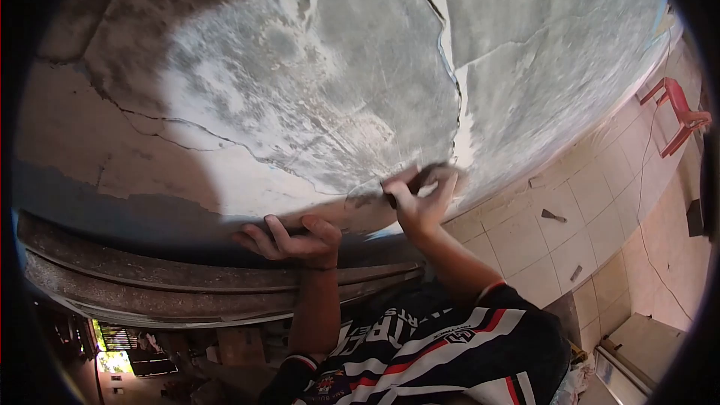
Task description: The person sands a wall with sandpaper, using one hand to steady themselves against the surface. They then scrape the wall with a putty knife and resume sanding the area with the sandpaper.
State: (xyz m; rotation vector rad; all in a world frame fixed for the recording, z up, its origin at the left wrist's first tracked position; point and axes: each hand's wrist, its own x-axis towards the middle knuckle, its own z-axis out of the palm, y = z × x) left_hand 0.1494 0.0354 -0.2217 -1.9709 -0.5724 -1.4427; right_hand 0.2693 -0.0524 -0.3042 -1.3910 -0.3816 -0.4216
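A patchy grey and white plastered wall (pixel 345 67) fills most of the upper view, with a long dark crack (pixel 440 26) running down it towards my right hand (pixel 425 199). That hand is closed around a dark, block-like object (pixel 391 193), held against the wall near the crack's lower end. Motion blur hides exactly what kind of thing it is. To the left, my left hand (pixel 292 240) is at the low part of the wall, its fingers apart and slightly curled, holding nothing I can see. A finer crack (pixel 202 129) crosses the wall above it.
A long brown wooden beam (pixel 187 285) runs below my left hand. On the tiled floor (pixel 525 244) to the right lie a scraper (pixel 553 216) and another small flat tool (pixel 576 273). Farther off are a red plastic chair (pixel 677 109) and a thin cable (pixel 642 214).
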